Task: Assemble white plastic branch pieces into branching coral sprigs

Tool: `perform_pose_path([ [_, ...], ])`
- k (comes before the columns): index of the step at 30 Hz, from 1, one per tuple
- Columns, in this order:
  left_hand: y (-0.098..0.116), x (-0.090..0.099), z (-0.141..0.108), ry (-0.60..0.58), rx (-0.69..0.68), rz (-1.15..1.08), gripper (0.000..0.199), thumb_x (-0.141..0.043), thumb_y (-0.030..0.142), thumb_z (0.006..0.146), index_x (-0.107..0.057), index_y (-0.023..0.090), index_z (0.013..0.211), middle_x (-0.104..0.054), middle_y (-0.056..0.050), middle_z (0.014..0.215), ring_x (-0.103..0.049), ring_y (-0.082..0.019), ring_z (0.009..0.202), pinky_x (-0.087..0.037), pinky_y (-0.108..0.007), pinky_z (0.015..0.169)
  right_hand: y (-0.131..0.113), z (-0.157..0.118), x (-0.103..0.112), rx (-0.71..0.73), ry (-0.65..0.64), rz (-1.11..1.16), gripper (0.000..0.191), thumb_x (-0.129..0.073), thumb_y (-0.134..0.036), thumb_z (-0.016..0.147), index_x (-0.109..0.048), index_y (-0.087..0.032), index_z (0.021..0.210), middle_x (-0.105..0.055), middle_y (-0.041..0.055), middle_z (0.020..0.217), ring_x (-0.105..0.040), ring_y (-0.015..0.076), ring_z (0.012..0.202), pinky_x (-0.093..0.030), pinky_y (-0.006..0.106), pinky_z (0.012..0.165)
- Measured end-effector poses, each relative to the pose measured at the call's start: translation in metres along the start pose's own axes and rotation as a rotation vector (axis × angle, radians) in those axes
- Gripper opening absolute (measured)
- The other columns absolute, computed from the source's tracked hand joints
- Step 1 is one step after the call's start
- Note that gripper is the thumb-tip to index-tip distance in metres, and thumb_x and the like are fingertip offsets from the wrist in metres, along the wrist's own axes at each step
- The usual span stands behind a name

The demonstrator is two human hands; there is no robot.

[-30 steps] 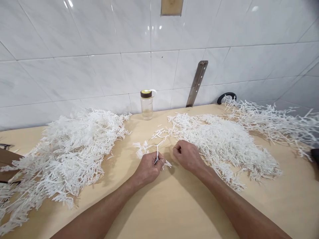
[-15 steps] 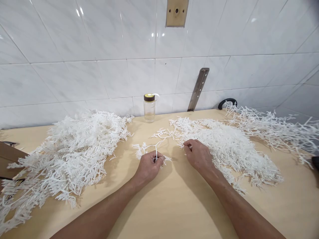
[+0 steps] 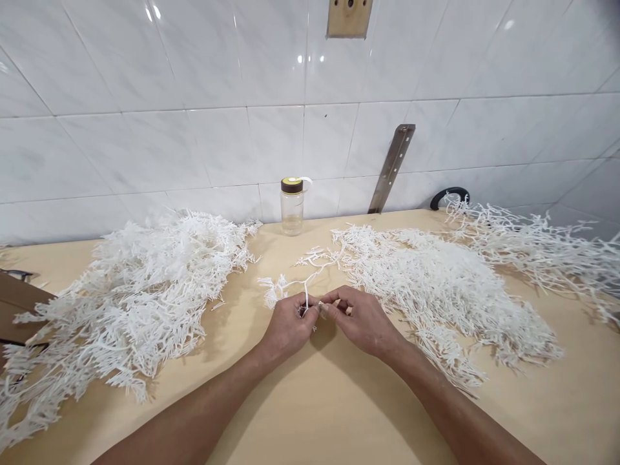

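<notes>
My left hand (image 3: 292, 324) is closed on a thin white artificial branch (image 3: 306, 287), whose forked twigs spread out over the table beyond it. Fingertip to fingertip with it, my right hand (image 3: 362, 318) pinches a small white piece at the branch's end. Most of that piece is hidden by the fingers. Just right of my right hand lies a flat heap of small white sprigs (image 3: 436, 278). A larger, bushier pile of white branches (image 3: 165, 290) stands left of my left hand.
A clear bottle with a dark and yellow lid (image 3: 292, 210) stands near the tiled wall. A metal strip (image 3: 391, 169) leans there. Bare white stems (image 3: 542, 248) lie at the right beside a black curved object (image 3: 448, 194). A brown box (image 3: 22, 307) sits at the left edge.
My right hand has moved left from the sprig heap to my left fingertips and now pinches the piece there. The left hand keeps its hold on the branch. The view has shifted slightly.
</notes>
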State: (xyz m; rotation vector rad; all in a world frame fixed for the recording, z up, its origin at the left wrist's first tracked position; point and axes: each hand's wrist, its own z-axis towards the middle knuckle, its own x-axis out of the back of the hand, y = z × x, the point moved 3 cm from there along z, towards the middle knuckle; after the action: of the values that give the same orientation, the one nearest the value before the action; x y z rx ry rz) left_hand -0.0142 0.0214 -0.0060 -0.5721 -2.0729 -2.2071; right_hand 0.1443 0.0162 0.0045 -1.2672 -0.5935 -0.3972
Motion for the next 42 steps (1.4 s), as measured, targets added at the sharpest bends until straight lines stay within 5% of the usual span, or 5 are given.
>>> perform_pose_path([
  [22,0.003,0.001,-0.001,-0.06,-0.031,0.125,0.018,-0.051,0.022,0.083,-0.063,0.017,0.071,-0.066,-0.001,0.065,-0.059,-0.014,0.063,-0.041,-0.024,0.059,-0.001,-0.002,-0.01,0.088,0.025,-0.196,0.018,-0.051,-0.018,0.089,-0.068,-0.02,0.087,-0.067,0.0036,0.082,-0.059,0.0168,0.072,-0.043,0.029,0.066],
  [28,-0.004,-0.002,0.001,-0.107,0.0,0.033,0.013,-0.055,0.024,0.081,-0.063,0.017,0.073,-0.062,0.001,0.062,-0.051,-0.012,0.056,-0.037,-0.022,0.055,0.022,0.008,-0.001,0.002,0.223,-0.426,0.014,-0.05,-0.015,0.084,-0.059,-0.018,0.074,-0.061,0.0051,0.076,-0.056,0.0186,0.069,-0.041,0.031,0.065],
  [33,-0.006,0.002,0.005,0.018,0.008,0.012,0.019,-0.059,0.03,0.082,-0.067,0.016,0.071,-0.062,0.001,0.06,-0.049,-0.011,0.055,-0.036,-0.022,0.056,0.032,0.011,0.024,-0.093,0.365,-0.362,0.019,-0.052,-0.023,0.085,-0.063,-0.015,0.098,-0.066,0.0092,0.092,-0.059,0.0191,0.069,-0.045,0.034,0.07],
  [38,-0.004,0.003,0.005,0.012,0.024,-0.01,0.02,-0.059,0.03,0.082,-0.067,0.016,0.071,-0.066,-0.002,0.064,-0.058,-0.014,0.059,-0.042,-0.023,0.059,0.007,0.004,0.012,-0.016,0.057,-0.058,0.03,-0.052,-0.043,0.091,-0.067,-0.02,0.103,-0.068,0.0041,0.082,-0.063,0.0181,0.068,-0.047,0.03,0.065],
  [42,-0.004,0.003,0.005,0.002,0.023,-0.019,0.02,-0.06,0.032,0.081,-0.068,0.015,0.073,-0.066,-0.002,0.064,-0.059,-0.014,0.06,-0.043,-0.024,0.06,-0.003,-0.001,0.0,0.056,-0.049,-0.059,0.019,-0.055,-0.032,0.089,-0.07,-0.022,0.094,-0.069,0.0024,0.079,-0.062,0.0162,0.068,-0.045,0.028,0.062],
])
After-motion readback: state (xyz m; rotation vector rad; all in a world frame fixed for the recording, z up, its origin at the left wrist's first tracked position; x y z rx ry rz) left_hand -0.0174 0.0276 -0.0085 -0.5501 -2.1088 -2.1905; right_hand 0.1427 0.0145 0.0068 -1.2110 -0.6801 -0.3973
